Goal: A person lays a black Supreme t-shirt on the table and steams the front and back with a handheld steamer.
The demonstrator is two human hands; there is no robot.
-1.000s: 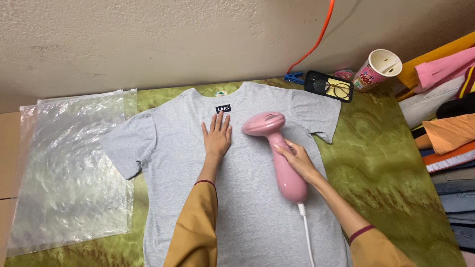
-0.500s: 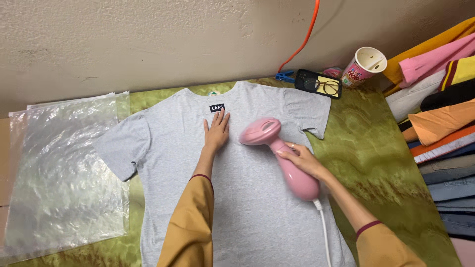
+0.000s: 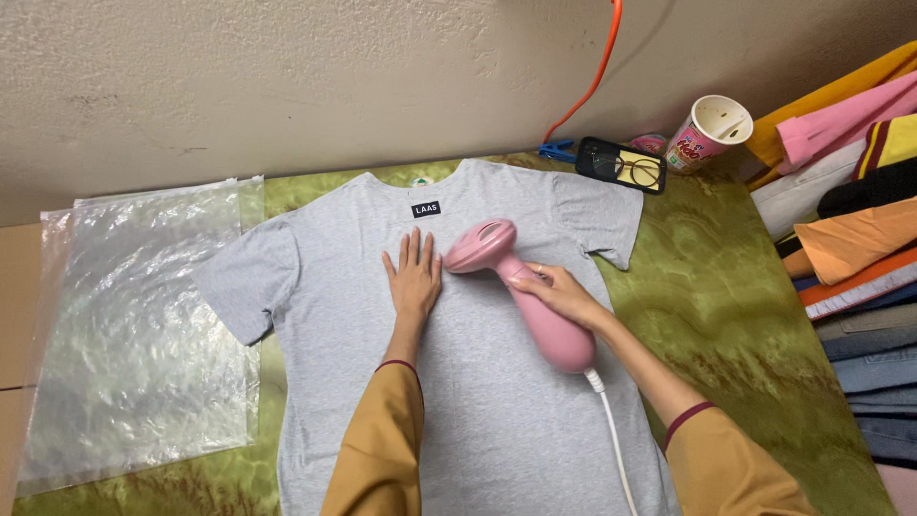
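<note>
A grey T-shirt point(image 3: 497, 411) lies flat, front up, on a green patterned cloth point(image 3: 726, 315). My left hand point(image 3: 413, 279) rests flat on the shirt's chest, fingers spread, just below a small black label point(image 3: 426, 208). My right hand point(image 3: 559, 293) grips the handle of a pink handheld garment steamer point(image 3: 521, 291). Its head presses on the shirt right beside my left hand's fingers. A white cord point(image 3: 616, 444) trails from the steamer's base down over the shirt.
A clear plastic bag point(image 3: 134, 325) lies flat at the left. A phone with glasses on it point(image 3: 621, 164), a paper cup point(image 3: 707, 132) and an orange cable point(image 3: 597, 76) sit by the wall. Folded clothes point(image 3: 855, 248) are stacked at the right.
The steamer head has stayed near the shirt's chest, close beside my left hand, which remains flat. The view has shifted so the shirt sits further right and lower.
</note>
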